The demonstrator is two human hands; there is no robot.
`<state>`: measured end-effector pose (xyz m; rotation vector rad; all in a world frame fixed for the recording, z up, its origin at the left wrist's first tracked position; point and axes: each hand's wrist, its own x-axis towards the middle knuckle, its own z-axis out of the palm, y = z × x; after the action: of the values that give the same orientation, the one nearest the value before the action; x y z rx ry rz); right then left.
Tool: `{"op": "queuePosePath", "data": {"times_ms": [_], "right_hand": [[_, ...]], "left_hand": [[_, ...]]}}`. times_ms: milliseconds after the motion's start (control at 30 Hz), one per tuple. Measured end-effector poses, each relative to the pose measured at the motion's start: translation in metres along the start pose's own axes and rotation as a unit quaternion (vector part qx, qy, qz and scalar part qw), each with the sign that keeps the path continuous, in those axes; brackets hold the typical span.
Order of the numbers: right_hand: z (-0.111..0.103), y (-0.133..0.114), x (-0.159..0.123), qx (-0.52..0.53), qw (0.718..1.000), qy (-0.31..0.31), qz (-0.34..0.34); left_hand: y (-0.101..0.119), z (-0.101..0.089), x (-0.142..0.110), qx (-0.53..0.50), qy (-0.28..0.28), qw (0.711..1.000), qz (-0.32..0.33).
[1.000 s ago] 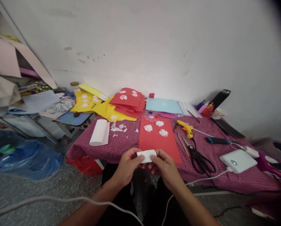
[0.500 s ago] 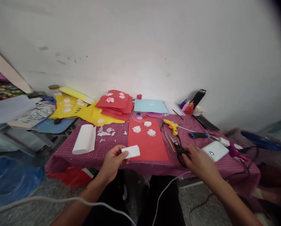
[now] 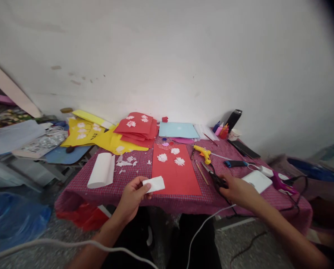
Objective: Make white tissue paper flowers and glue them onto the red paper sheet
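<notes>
Between the thumb and fingers of my left hand is a folded piece of white tissue paper, held over the near left edge of a red sheet. Three white paper flowers lie on that sheet. To the right, my right hand has its fingers closed on the black handles of a pair of scissors. The blades point away and to the left, low over the tablecloth. My fingers partly cover the handle loops.
A paper roll and white scraps lie left. Red sheets and a light-blue sheet are behind. A yellow glue gun, a wooden stick, a blue-handled knife and a white box lie right.
My right hand has closed further round the scissors' handles, and the scissors have shifted slightly. My left hand still holds the folded tissue paper. The whole view has tilted a little.
</notes>
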<state>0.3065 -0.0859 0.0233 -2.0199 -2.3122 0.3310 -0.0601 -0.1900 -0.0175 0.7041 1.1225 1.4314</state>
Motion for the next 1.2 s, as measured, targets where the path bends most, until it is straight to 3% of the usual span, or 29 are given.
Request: {"op": "queuePosePath", "data": {"times_ms": [67,100,200,333,433,500,600,767,867,1033,1200], "right_hand": [[-0.004,0.007,-0.009,0.201,0.979,-0.012,0.000],[-0.004,0.007,-0.016,0.320,0.947,-0.022,-0.005],[0.010,-0.015,-0.042,0.595,0.802,-0.046,0.012],[0.057,-0.086,-0.069,0.770,0.621,-0.146,-0.004],[0.087,-0.142,-0.073,0.810,0.538,-0.234,-0.012],[0.097,-0.169,-0.071,0.809,0.529,-0.257,-0.022],[0.098,-0.195,-0.066,0.783,0.571,-0.243,-0.039],[0.094,-0.203,-0.064,0.726,0.650,-0.210,-0.072],[0.093,-0.199,-0.065,0.716,0.672,-0.174,-0.072],[0.082,-0.198,-0.067,0.738,0.652,-0.163,-0.065],[0.073,-0.199,-0.069,0.769,0.598,-0.212,-0.080]], "left_hand": [[0.002,-0.003,0.002,-0.005,0.000,1.000,0.006],[0.004,-0.005,0.004,-0.009,0.001,1.000,0.008],[0.011,-0.011,0.012,-0.039,0.009,0.999,0.009],[0.025,-0.016,0.029,-0.106,0.033,0.994,0.005],[0.036,-0.021,0.037,-0.144,0.056,0.988,0.004],[0.041,-0.027,0.040,-0.143,0.063,0.988,0.002],[0.042,-0.037,0.042,-0.133,0.073,0.988,0.008],[0.041,-0.045,0.050,-0.131,0.078,0.988,0.016],[0.044,-0.042,0.056,-0.131,0.079,0.988,0.015],[0.050,-0.034,0.061,-0.122,0.071,0.990,0.024],[0.054,-0.027,0.062,-0.106,0.081,0.990,0.037]]}}
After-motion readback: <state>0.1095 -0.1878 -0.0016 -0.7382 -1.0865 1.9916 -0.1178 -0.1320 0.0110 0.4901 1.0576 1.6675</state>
